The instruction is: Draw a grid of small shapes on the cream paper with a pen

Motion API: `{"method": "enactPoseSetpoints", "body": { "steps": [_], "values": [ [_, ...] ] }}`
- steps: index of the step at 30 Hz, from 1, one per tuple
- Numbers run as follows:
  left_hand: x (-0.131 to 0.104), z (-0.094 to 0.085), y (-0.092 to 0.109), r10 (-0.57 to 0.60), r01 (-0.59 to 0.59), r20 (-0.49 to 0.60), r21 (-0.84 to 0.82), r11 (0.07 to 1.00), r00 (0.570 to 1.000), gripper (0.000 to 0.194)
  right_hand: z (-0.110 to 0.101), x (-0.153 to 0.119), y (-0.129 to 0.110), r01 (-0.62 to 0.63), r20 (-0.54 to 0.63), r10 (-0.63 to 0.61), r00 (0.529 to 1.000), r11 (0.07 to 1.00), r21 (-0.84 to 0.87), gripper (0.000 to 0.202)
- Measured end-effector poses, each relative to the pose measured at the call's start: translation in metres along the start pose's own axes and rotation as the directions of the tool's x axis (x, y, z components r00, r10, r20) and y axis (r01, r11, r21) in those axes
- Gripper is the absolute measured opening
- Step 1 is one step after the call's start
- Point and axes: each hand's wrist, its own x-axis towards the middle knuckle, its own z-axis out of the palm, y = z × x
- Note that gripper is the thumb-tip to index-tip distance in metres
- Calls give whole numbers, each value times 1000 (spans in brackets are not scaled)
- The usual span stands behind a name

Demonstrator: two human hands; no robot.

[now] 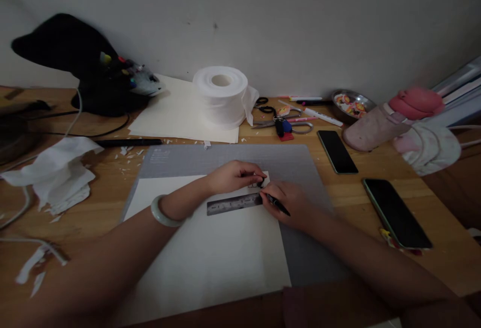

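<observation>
My right hand (287, 201) is closed around a black pen (278, 205), which slants down to the right over the upper right of a large white sheet of paper (218, 258). Just left of it, my left hand (235, 176) has thumb and fingers pinched together at a small black thing (260, 183), too small to name for sure. A metal ruler (229, 204) lies on the paper below the left hand, its right end beside the right fingertips. Faint dark marks on the paper show near the left fingers. Under the paper is a grey mat (289, 160).
A paper roll (221, 102) stands on white sheets (169, 112) at the back. Scissors (296, 126) and markers (321, 116) lie right of it. Further right are a metal bowl (340, 114), a pink bottle (370, 126) and two phones (337, 151). Crumpled tissue (63, 172) lies left.
</observation>
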Motion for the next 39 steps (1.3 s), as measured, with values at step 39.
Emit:
{"method": "enactPoseSetpoints", "body": {
  "steps": [39],
  "values": [
    [1,0,7,-42,42,2,31,999,999,19,16,-1,19,-450,-17,519,854,756,474,17]
  ]
}}
